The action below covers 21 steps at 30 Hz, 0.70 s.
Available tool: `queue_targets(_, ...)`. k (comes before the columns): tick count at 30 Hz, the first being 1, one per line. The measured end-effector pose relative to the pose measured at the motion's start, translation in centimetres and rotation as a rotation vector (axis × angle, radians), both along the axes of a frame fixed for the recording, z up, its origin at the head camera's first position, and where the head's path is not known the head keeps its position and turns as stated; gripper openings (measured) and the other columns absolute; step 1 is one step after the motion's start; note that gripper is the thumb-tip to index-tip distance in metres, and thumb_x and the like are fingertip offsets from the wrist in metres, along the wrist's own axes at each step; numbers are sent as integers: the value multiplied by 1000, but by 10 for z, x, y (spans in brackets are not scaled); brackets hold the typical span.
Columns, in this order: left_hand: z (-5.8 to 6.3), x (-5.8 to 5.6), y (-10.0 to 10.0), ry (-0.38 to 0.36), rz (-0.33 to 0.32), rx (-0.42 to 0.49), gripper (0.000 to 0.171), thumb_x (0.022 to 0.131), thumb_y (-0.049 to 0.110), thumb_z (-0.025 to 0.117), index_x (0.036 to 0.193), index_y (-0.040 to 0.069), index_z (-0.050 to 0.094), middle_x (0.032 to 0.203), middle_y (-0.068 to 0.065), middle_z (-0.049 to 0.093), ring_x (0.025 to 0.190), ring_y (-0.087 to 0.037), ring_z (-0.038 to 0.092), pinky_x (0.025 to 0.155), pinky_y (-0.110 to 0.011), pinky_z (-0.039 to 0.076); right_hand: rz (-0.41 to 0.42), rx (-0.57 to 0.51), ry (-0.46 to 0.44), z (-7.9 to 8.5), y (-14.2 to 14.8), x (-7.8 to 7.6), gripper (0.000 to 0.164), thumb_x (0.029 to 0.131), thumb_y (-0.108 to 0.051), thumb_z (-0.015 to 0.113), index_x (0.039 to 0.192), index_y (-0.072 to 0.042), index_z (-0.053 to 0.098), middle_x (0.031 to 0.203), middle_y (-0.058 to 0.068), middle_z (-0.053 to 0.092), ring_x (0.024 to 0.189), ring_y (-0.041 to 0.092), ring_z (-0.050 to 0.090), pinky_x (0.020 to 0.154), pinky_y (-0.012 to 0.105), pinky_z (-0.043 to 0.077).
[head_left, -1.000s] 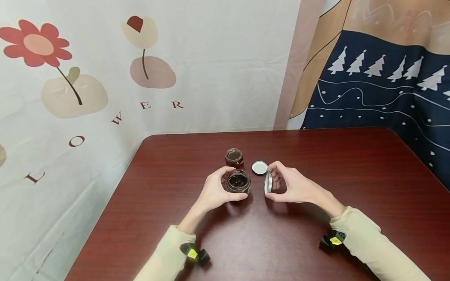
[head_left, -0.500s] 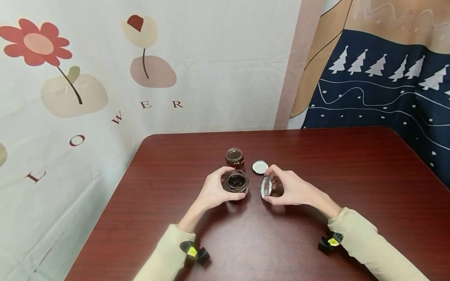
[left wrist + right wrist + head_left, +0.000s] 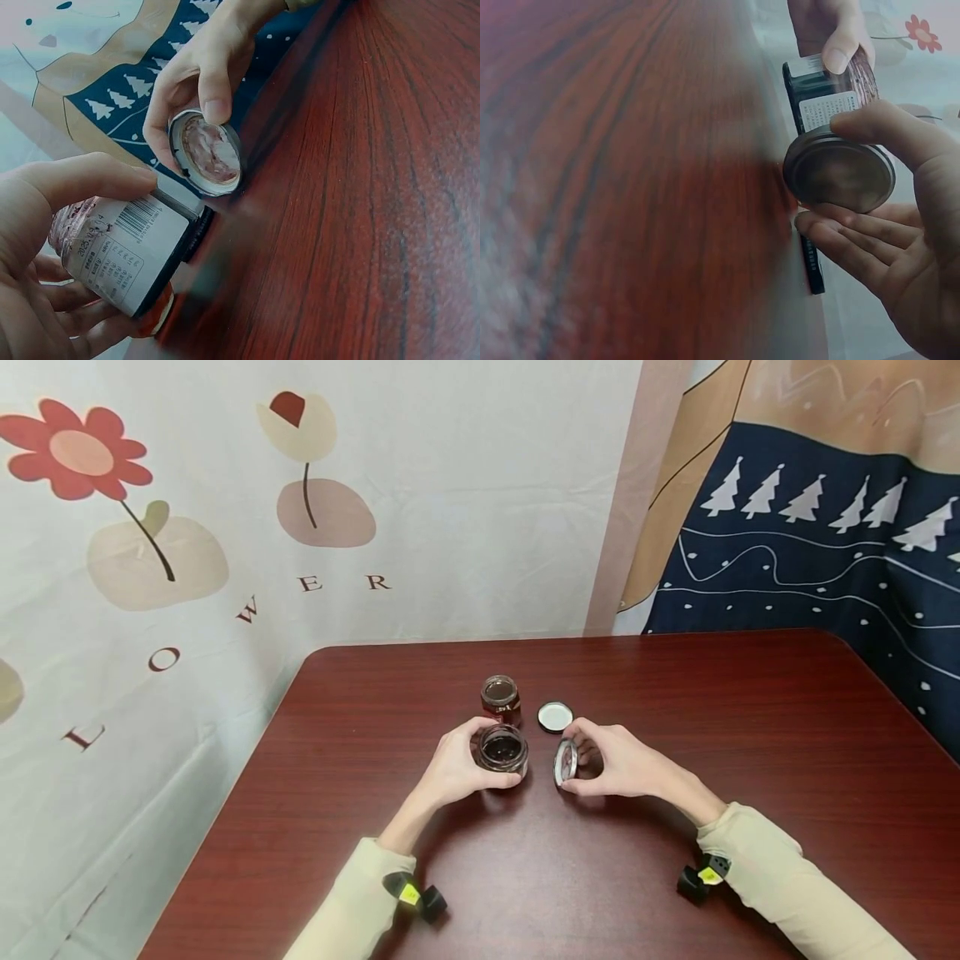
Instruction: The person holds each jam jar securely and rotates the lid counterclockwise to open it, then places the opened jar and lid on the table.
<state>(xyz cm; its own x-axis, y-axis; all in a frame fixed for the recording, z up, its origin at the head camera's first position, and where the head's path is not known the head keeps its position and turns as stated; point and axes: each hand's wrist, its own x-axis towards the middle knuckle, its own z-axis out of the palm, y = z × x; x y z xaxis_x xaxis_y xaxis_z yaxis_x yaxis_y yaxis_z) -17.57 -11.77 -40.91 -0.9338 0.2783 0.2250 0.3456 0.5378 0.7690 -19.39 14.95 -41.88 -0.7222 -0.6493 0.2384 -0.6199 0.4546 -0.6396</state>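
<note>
My left hand (image 3: 453, 768) grips an open glass jar (image 3: 502, 750) with dark contents, thumb on the near side. In the left wrist view this jar (image 3: 124, 240) bears a white label with a barcode. To its right, my right hand (image 3: 618, 762) pinches a round metal lid (image 3: 566, 764) on edge, between thumb and fingers. The smeared inner face of the lid (image 3: 210, 154) shows in the left wrist view. Its plain outer face appears in the right wrist view, where the lid (image 3: 838, 176) partly overlaps the jar. Jar and lid are a short gap apart.
Behind the held jar stands a smaller open jar (image 3: 500, 696) with dark reddish contents. Beside it a second lid (image 3: 555, 717) lies with its white inside up. The dark red wooden table (image 3: 322, 827) ends at printed cloths (image 3: 480, 527) behind.
The lid in my right hand has moved a little left and toward me, and its inner face has turned more into view. The gripped jar has shifted slightly left.
</note>
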Motion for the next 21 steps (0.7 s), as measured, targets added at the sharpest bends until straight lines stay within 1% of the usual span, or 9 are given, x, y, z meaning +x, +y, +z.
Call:
queue_targets(6, -1, 0, 0, -12, 2, -14, 64, 52, 29, 88, 108, 15, 59, 95, 3, 64, 87, -11, 57, 78, -32, 46, 6, -10, -44, -1, 1, 0, 56, 70, -36, 78, 111, -9, 50, 90, -4, 62, 80, 4, 60, 72, 24, 50)
queue_targets(11, -2, 0, 0, -13, 0, -27, 63, 52, 31, 88, 107, 17, 59, 93, 5, 63, 86, -10, 57, 77, -31, 46, 2, 6, -61, 0, 2, -1, 56, 69, -35, 78, 111, -9, 50, 91, -4, 62, 80, 4, 60, 72, 24, 50)
queue_targets(16, -3, -1, -1, -17, 17, -43, 64, 51, 31, 88, 107, 17, 60, 93, 6, 64, 87, -10, 57, 79, -31, 45, -13, 38, -60, 2, 4, -2, 56, 68, -35, 79, 110, -9, 51, 91, -5, 61, 79, 4, 59, 71, 23, 50)
queue_targets(21, -5, -3, -2, -32, 25, -51, 66, 50, 31, 88, 108, 17, 60, 94, 5, 64, 89, -11, 57, 81, -32, 44, -17, 59, -38, 4, 4, -3, 56, 67, -34, 80, 108, -8, 53, 90, -5, 61, 79, 5, 58, 71, 24, 50)
